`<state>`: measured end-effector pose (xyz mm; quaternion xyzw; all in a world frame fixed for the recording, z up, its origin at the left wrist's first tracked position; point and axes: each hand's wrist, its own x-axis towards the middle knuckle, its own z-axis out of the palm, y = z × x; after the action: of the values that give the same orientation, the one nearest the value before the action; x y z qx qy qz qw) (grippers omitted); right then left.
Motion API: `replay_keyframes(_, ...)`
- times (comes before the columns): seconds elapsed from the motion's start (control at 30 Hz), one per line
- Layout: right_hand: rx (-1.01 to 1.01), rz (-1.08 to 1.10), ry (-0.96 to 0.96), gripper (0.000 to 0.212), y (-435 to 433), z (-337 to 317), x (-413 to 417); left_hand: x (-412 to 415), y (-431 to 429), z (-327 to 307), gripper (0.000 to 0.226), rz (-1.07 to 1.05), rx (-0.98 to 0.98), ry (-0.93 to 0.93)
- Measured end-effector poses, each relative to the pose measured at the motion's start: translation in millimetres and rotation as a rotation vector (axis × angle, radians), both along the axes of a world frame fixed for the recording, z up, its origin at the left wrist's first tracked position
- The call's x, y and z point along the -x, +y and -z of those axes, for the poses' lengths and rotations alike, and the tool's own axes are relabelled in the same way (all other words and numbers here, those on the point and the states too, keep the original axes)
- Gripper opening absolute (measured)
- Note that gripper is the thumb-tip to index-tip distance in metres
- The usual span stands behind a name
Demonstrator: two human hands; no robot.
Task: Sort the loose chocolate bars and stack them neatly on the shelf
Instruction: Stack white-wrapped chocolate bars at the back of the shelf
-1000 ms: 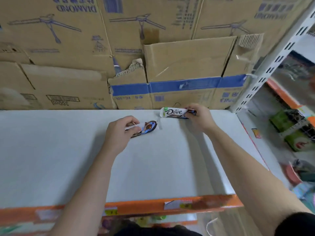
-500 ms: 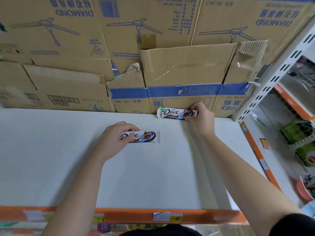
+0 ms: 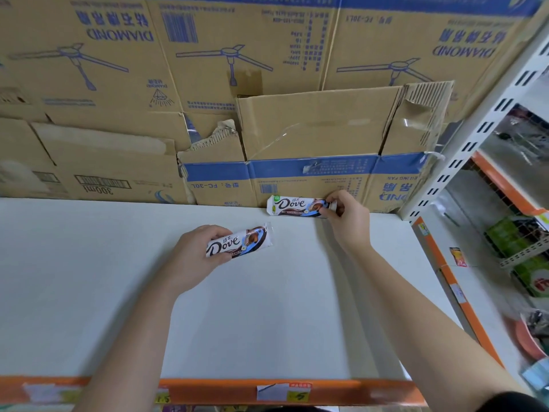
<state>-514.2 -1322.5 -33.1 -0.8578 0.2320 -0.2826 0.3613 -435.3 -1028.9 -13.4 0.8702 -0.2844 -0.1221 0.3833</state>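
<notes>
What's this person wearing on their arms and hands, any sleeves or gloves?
No gloves, rings or watch show on the left hand or right hand. The left forearm and right forearm are bare; a black sleeve edge shows on the right upper arm.

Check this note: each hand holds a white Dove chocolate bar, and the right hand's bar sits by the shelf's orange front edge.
Wrong on position. The head view shows the right hand holding its white Dove chocolate bar at the back of the white shelf, against the brown cardboard boxes. The left hand holds the other Dove bar.
</notes>
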Motion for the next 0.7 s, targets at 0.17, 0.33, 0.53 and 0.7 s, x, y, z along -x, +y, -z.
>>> replay_keyframes(0.17, 0.058, -0.015, 0.075, 0.019, -11, 1, 18, -2, -28, -5, 0.029, 0.031, 0.02, 0.01)
replay_keyframes(0.33, 0.276, -0.026, 0.197, 0.012, -20, 9, 51, -6, -79, -6, 0.034, 0.084, 0.047, -0.007)
replay_keyframes(0.53, 0.45, -0.095, 0.217, 0.012, -15, 18, 72, -2, -119, 2, 0.041, 0.094, 0.057, -0.058)
replay_keyframes(0.7, 0.451, -0.09, 0.201, 0.012, -13, 20, 73, -10, -122, 9, 0.038, 0.12, 0.039, -0.256)
